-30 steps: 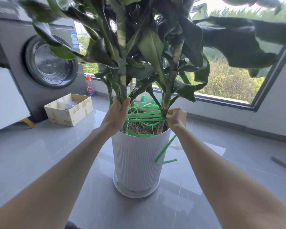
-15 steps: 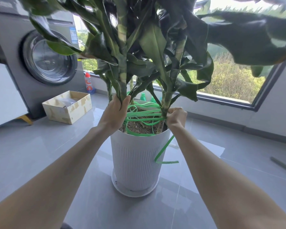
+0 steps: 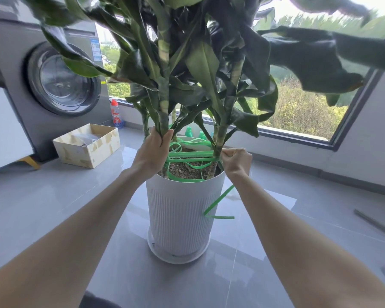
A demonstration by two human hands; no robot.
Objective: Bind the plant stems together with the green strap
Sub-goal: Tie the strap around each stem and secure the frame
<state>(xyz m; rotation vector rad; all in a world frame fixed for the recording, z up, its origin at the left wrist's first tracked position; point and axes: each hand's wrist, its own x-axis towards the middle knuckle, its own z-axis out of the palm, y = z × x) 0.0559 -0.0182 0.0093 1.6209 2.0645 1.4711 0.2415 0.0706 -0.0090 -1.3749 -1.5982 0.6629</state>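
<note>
A tall leafy plant grows in a white ribbed pot (image 3: pixel 179 214) on a saucer on the floor. Its left stem (image 3: pixel 164 107) and right stem (image 3: pixel 220 136) rise from the soil. A green strap (image 3: pixel 190 154) runs in several loops between the two stems just above the soil, and its loose tail (image 3: pixel 218 202) hangs down the pot's right side. My left hand (image 3: pixel 152 152) is wrapped around the base of the left stem. My right hand (image 3: pixel 237 162) pinches the strap where it meets the right stem.
A grey washing machine (image 3: pixel 60 81) stands at the left, with an open cardboard box (image 3: pixel 87 144) and a red-capped bottle (image 3: pixel 115 115) on the floor near it. A window (image 3: pixel 298 112) runs behind the plant. A grey rod (image 3: pixel 375 224) lies on the tiles at right.
My right hand's fingers have shifted on the strap at the right stem, from a closed fist to a pinch. The left hand keeps its hold on the left stem.
</note>
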